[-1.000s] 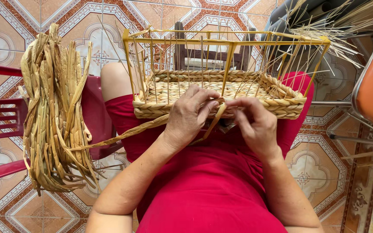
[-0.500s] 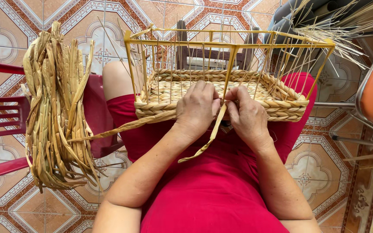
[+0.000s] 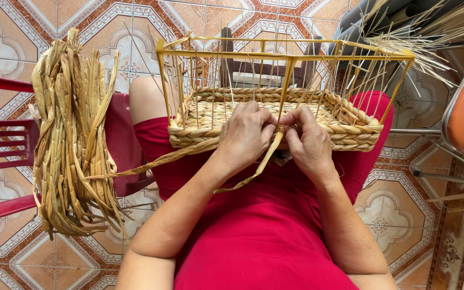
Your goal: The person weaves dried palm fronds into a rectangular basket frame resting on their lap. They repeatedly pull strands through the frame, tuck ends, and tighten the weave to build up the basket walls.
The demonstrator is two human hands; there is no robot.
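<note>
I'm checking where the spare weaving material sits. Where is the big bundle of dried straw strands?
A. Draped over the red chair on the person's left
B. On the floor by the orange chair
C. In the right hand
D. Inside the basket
A: the bundle of dried straw strands hangs over the red chair on the person's left, outside the basket.

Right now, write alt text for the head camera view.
A person's left hand and right hand pinch a dried fibre strand at the near wall of a half-woven basket on a yellow wire frame, resting on a red-clothed lap. A bundle of dried fibre lies over a red chair.
</note>
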